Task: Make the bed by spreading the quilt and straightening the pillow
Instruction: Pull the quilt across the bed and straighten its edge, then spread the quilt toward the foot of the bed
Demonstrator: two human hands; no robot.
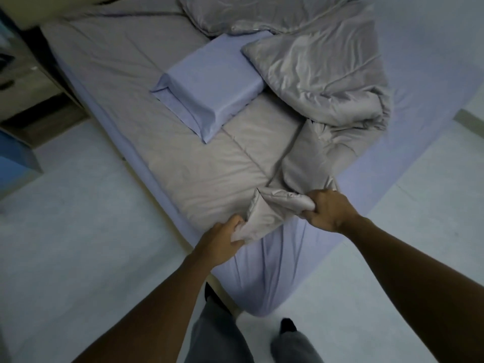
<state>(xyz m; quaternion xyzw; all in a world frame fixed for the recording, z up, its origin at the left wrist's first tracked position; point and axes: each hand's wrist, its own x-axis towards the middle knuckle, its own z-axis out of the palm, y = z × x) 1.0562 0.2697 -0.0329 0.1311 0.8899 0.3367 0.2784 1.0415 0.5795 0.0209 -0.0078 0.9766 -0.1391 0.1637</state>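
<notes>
Both hands closed on one quilt (322,82) corner at the bed's near end: left hand (222,238) pinches the hem, right hand (328,209) fists the edge, likely for pulling it flat. Bulk heaped beyond right hand; pillow (209,85) beyond left.

This is a bedroom in a home. A low bed (125,74) fills most of the view, with a grey sheet pulled over the mattress. A light blue pillow (209,85) lies on the sheet, and a second, grey pillow (235,14) sits at the far end. A grey quilt (327,74) is bunched up in a soft heap on one side (a bed someone has slept in). The floor (78,244) is pale and smooth, like tiles. Next to the bed on the left stands a piece of wooden furniture (28,82), though what kind is hard to tell.
</notes>
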